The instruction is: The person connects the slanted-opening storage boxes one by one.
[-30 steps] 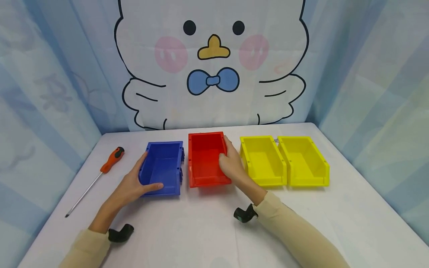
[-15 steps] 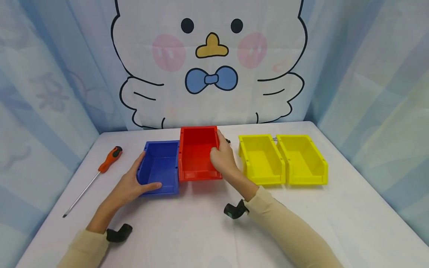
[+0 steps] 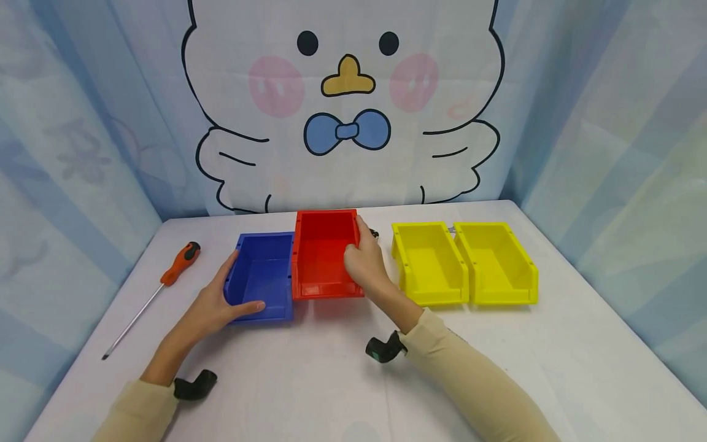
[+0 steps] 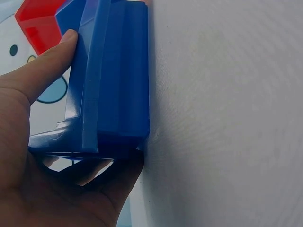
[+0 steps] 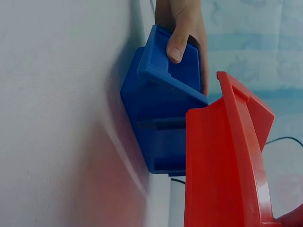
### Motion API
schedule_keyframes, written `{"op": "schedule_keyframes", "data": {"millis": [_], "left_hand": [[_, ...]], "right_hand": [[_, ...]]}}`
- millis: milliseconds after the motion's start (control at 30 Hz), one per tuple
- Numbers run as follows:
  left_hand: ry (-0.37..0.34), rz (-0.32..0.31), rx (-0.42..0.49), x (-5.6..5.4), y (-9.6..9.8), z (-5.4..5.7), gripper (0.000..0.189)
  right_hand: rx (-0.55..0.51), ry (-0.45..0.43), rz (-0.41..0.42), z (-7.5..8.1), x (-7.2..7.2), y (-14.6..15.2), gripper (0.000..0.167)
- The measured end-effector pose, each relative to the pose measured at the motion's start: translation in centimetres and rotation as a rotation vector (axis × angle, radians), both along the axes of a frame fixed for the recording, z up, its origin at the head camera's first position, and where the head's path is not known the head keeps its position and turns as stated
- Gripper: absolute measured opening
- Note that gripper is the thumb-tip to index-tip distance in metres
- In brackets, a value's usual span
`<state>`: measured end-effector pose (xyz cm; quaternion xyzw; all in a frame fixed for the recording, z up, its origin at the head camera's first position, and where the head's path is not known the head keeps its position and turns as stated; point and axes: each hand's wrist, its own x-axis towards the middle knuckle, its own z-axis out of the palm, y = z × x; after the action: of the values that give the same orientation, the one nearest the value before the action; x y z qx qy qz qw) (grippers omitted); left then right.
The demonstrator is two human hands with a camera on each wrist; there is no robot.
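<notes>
My left hand [image 3: 212, 301] grips the left side of a blue plastic storage bin [image 3: 265, 279], thumb over its front lip and fingers along the outer wall. The blue bin stands on the table; its ribbed side faces the red bin in the right wrist view. My right hand [image 3: 367, 261] holds a red storage bin [image 3: 326, 255] of the same shape by its right wall, thumb inside. The red bin [image 5: 222, 161] is raised off the table, its left edge overlapping the blue bin's right edge in the head view.
Two yellow bins [image 3: 433, 264] stand side by side to the right. A flathead screwdriver with an orange and black handle [image 3: 179, 264] lies at the left. A small dark object [image 3: 374, 233] shows behind my right hand. Printed curtains [image 3: 348, 178] enclose the table.
My right hand has carried the red bin left and upward, closing the gap to the blue bin. The left hand keeps its grip on the blue bin, which has hardly moved.
</notes>
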<state>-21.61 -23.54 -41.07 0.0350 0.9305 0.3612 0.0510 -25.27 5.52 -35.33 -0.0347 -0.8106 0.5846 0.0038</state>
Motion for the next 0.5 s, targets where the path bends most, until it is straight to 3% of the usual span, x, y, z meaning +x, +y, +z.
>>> {"op": "schedule_keyframes", "data": {"millis": [500], "left_hand": [[0.003, -0.008, 0.007, 0.02, -0.06, -0.1, 0.126]], "right_hand": [[-0.011, 0.009, -0.004, 0.11, -0.13, -0.16, 0.072]]}}
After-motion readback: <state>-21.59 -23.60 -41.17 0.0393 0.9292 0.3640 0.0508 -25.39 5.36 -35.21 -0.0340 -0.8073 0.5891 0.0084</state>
